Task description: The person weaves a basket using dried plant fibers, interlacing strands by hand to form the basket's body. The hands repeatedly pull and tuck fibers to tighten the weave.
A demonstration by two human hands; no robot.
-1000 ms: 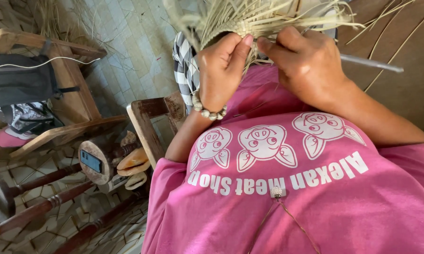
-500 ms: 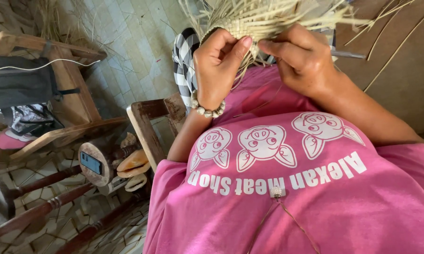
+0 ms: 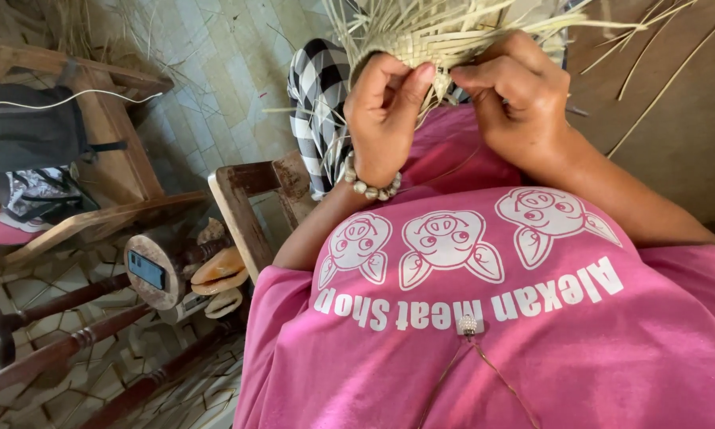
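Far left: wooden chair frame [image 3: 95,159] w/ dark bag [image 3: 32,127] on it, tiled floor [image 3: 214,71] beyond. Woven straw piece [image 3: 445,36] sits just above both hands, loose strips fanning out left-right across top of view. Left hand [image 3: 381,119] pinched shut on a strip at its lower edge; right hand [image 3: 516,103] likewise, fingertips nearly touching left's. Both equally near. Brown surface [image 3: 675,135] at right.

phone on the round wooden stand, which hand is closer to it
Left. The left hand is on the phone's side, above and to its right; the right hand is farther right. Both pinch the woven straw piece.
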